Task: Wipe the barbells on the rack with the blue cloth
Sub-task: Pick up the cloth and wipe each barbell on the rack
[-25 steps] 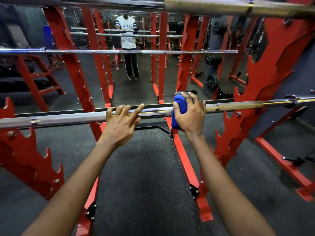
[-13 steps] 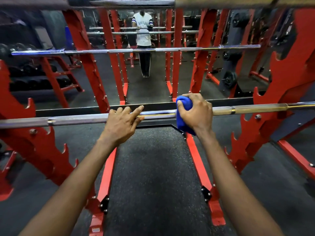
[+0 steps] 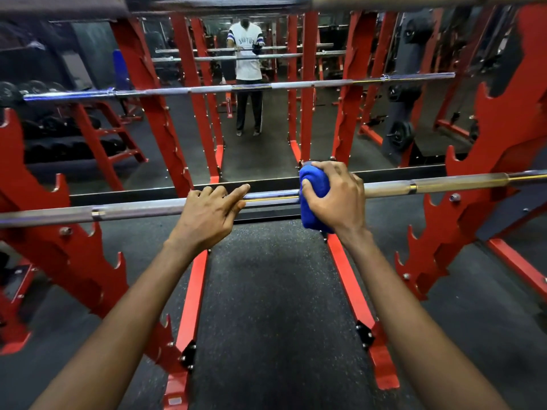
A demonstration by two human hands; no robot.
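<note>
bunched blue cloth wrapped around the silver barbell, which lies level across the red rack.

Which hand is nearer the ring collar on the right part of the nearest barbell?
Right. The right hand grips the blue cloth just left of the collar; the left hand rests on the barbell farther left.

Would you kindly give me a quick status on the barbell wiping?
Left hand resting on barbell, fingers draped over. Right hand gripping blue cloth, wrapped round it. Leftward path: only the left hand in the way.
</note>
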